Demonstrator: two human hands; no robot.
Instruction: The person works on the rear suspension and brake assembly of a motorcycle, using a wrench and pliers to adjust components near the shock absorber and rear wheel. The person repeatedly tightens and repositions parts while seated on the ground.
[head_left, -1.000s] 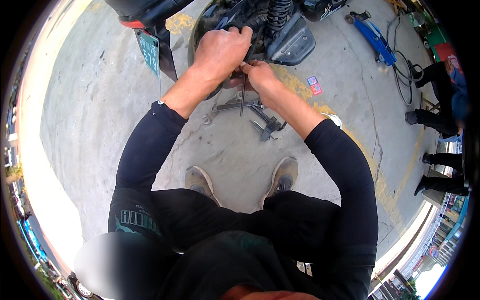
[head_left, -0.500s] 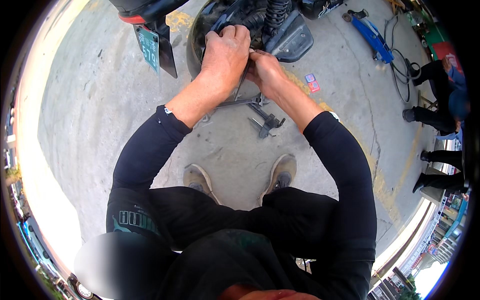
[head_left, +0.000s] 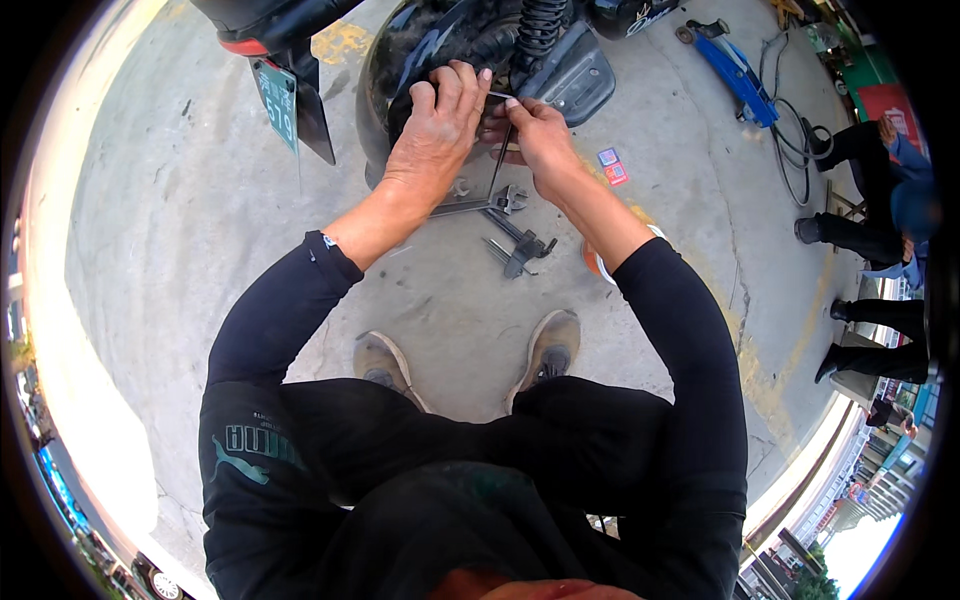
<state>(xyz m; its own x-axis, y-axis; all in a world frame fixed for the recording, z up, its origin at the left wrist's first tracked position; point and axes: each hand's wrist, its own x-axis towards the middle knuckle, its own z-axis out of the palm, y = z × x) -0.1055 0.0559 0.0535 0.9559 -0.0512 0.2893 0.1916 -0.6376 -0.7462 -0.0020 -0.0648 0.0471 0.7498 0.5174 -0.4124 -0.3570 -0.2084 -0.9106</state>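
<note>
My right hand [head_left: 540, 135] pinches a thin dark metal rod [head_left: 500, 165] that hangs down from its fingers, with a short bright bent piece at the top. Close by on the left, my left hand [head_left: 435, 135] lies over the edge of a dark scooter wheel [head_left: 374, 95], fingers stretched out and apparently empty. What lies under its palm is hidden. Beyond both hands rises a black coil shock absorber [head_left: 540, 32], with a grey plastic cover [head_left: 578, 80] beside it. Below the rod, an adjustable wrench [head_left: 511, 199] rests on the ground.
A dark metal clamp-like tool [head_left: 525, 255] lies nearer my shoes. An orange-and-white round container [head_left: 592, 260] shows partly behind my right forearm. Small red and blue packets [head_left: 612, 165] lie to the right. Farther off are a blue floor jack [head_left: 735, 80], a hose [head_left: 800, 155] and seated people.
My left hand has loosened, its fingers now straighter and apart from the right hand. The rod shows more plainly in my right fingers. The orange-and-white container has come into sight.
</note>
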